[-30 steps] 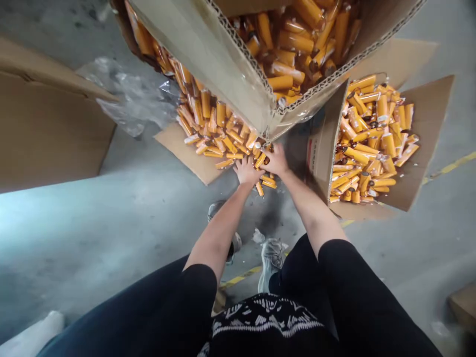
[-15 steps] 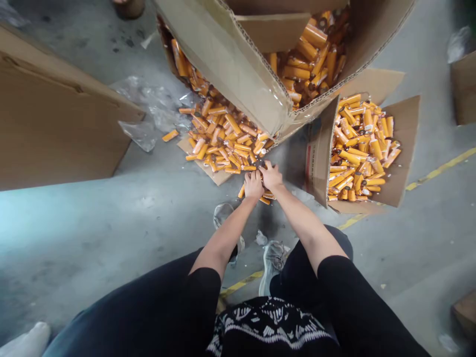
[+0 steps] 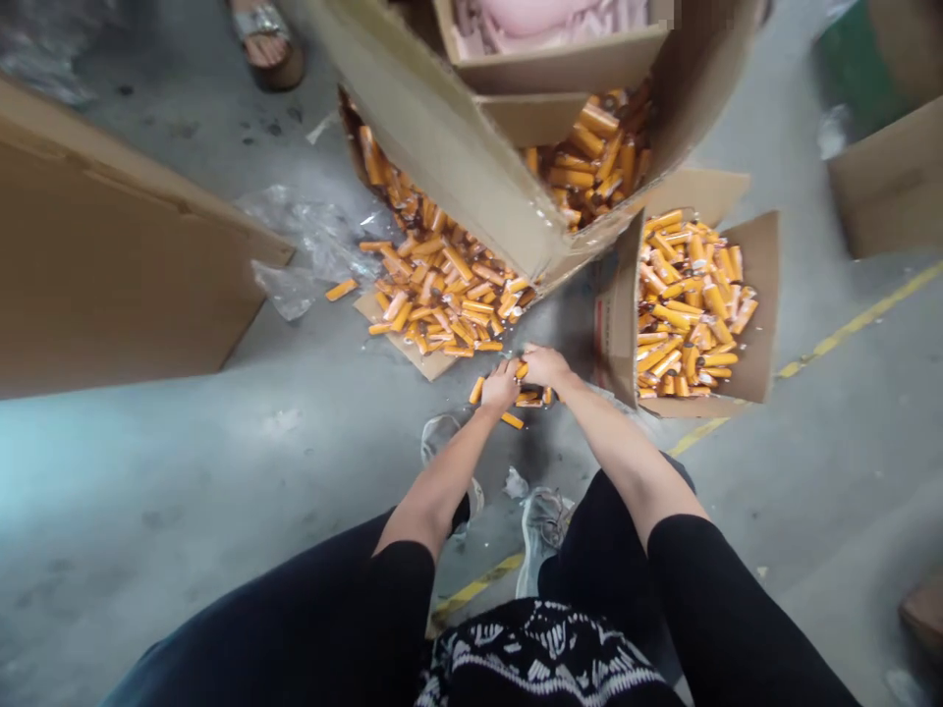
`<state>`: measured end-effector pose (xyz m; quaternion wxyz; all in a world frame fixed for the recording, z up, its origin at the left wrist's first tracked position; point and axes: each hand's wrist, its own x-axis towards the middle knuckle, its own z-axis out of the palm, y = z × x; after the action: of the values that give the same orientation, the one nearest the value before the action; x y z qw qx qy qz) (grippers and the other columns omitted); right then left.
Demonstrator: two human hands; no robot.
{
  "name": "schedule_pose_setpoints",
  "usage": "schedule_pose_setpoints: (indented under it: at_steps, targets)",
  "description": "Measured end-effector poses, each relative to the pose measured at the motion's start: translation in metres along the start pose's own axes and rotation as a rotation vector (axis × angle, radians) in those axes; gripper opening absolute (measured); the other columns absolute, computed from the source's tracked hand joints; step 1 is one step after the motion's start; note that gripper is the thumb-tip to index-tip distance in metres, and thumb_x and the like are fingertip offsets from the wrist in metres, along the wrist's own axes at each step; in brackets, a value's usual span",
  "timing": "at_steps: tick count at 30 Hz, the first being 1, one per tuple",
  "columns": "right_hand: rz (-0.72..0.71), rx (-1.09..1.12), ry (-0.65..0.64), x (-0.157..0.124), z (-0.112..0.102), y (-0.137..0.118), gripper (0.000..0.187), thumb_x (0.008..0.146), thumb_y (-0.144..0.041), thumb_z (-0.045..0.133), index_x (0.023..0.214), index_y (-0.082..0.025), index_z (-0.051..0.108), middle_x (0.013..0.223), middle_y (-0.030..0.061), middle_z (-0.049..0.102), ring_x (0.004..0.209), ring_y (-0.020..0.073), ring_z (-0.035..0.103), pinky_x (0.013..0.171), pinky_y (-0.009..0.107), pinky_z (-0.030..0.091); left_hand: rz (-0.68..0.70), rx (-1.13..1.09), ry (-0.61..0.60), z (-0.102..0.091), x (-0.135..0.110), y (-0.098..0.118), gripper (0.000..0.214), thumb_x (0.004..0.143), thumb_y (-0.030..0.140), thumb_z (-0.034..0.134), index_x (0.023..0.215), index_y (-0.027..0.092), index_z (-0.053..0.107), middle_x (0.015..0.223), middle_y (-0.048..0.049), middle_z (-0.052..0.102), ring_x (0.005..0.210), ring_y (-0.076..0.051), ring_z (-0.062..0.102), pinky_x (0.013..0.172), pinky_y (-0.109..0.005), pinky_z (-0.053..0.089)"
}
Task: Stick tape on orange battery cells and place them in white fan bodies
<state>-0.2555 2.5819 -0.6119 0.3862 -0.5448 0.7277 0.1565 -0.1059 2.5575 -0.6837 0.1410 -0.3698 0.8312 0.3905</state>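
Floor (image 3: 221, 462): grey concrete, smooth, crossed by a yellow line (image 3: 847, 334) at the right.
Tubes (image 3: 531, 398): small, orange, with dark caps; a loose few lying on the floor close to the feet.
Left grip (image 3: 502, 386): fingers curled shut on some of these tubes, one orange end poking out at the top.
Right grip (image 3: 546, 365): touching the left one, bent over the same few tubes; closed on them or only resting, cannot tell.
Pile (image 3: 442, 285): many more tubes on a cardboard sheet, just beyond both grips, partly under the box.
Box (image 3: 471, 167): big, open, tilted over the pile, more tubes inside.
Small box (image 3: 762, 295): open, full of tubes, near the right grip but apart.
Film (image 3: 309, 236): crumpled clear plastic, left of the pile.
Foot (image 3: 265, 39): of another person, in a sandal, at the top edge, well apart.
Handling: probably light and fairly stiff; round and smooth, so likely to roll on the floor and to slide out of a loose fist; not fragile by the look.
Hold: best across the middle of the body, several tubes side by side, fingers wrapped all round; cap ends seem less sure.
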Motion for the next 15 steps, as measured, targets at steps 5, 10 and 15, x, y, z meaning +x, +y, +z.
schedule_pose_setpoints:
  at_steps: [5, 10, 15]
  targets:
    - [0.032, -0.012, 0.093, -0.045, -0.046, -0.009, 0.027, 0.098, -0.037, 0.068, 0.111, -0.019, 0.083, 0.119, 0.0100, 0.076, 0.101, 0.0248, 0.075, 0.092, 0.031, 0.058, 0.100, -0.066, 0.080, -0.021, -0.002, 0.023, 0.051, 0.089, 0.010, 0.056, 0.138, 0.022, 0.060, 0.131, -0.0132, 0.072, 0.126, -0.029, 0.068, 0.111, -0.039, 0.055]
    - [0.166, -0.045, 0.321, -0.137, -0.102, -0.007, 0.031, 0.100, -0.020, 0.054, 0.117, -0.018, 0.080, 0.133, 0.0141, 0.067, 0.112, 0.0325, 0.066, 0.081, 0.038, 0.060, 0.264, -0.154, 0.217, -0.061, -0.013, 0.085, 0.053, 0.081, 0.015, 0.065, 0.134, 0.024, 0.059, 0.130, -0.0103, 0.070, 0.125, -0.030, 0.067, 0.112, -0.042, 0.056]
    - [0.228, 0.028, 0.612, -0.236, -0.137, 0.052, 0.038, 0.102, -0.039, 0.059, 0.132, -0.025, 0.076, 0.140, 0.0123, 0.056, 0.128, 0.0430, 0.055, 0.105, 0.056, 0.054, 0.609, -0.276, 0.295, -0.110, -0.028, 0.196, 0.058, 0.081, 0.015, 0.063, 0.138, 0.027, 0.061, 0.136, -0.0073, 0.066, 0.130, -0.029, 0.062, 0.115, -0.040, 0.052]
